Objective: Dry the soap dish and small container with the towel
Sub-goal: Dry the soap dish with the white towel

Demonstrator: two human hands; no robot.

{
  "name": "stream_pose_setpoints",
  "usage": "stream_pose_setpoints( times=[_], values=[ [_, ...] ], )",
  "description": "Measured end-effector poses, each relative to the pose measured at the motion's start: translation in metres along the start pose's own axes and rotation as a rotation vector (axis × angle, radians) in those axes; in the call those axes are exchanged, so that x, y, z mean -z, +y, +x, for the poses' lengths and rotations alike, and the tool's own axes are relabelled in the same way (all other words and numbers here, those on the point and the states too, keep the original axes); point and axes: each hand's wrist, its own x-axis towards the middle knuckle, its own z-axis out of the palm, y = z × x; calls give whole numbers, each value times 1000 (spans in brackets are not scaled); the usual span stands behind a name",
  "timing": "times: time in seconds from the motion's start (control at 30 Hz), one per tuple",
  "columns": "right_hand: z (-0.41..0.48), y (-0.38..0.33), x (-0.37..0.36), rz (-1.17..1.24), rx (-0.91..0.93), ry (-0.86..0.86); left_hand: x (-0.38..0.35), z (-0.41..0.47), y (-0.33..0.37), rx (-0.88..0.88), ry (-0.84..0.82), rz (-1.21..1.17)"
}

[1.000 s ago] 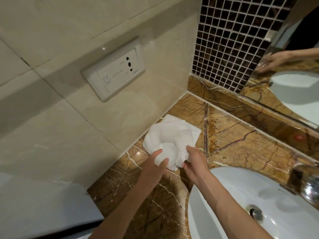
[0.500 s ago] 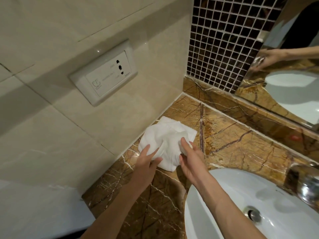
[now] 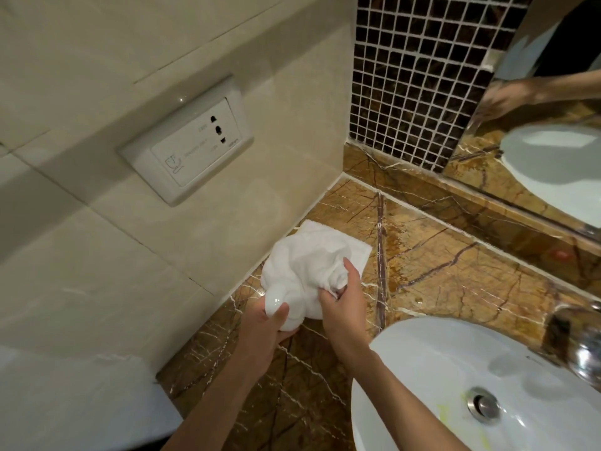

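Two hands: left hand, right hand. One towel, one small white dish, one sink, one wall socket, one mirror, one tap.

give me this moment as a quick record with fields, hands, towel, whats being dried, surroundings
left hand: grips a glossy white piece wrapped in the towel; soap dish or container, cannot tell
right hand: bunches the towel
towel: white, crumpled, far corner flat on the countertop
countertop: brown veined marble
sink: white basin to the right
wall socket: on the beige tile wall, above left
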Motion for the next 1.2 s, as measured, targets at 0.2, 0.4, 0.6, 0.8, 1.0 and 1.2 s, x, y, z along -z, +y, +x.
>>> stream_pose_setpoints(
  times=[0.2, 0.4, 0.6, 0.8, 1.0, 1.2],
  values=[
    [3, -10, -4, -140, 82, -173, -13, -6, 5, -253, 11, 513],
    [2, -7, 0, -255, 136, -215, -11, 2, 8, -151, 23, 322],
    [4, 1, 6, -103, 124, -154, -3, -3, 4, 15, -61, -113],
    [-25, 20, 1, -53, 51, -75, -22, 1, 14, -8, 40, -303],
    [-39, 8, -13, -10, 57, -35, -33, 1, 6, -106, 208, -20],
    [-48, -3, -20, -79, 69, 18, -41, 3, 7, 0, 153, -159]
  ],
)
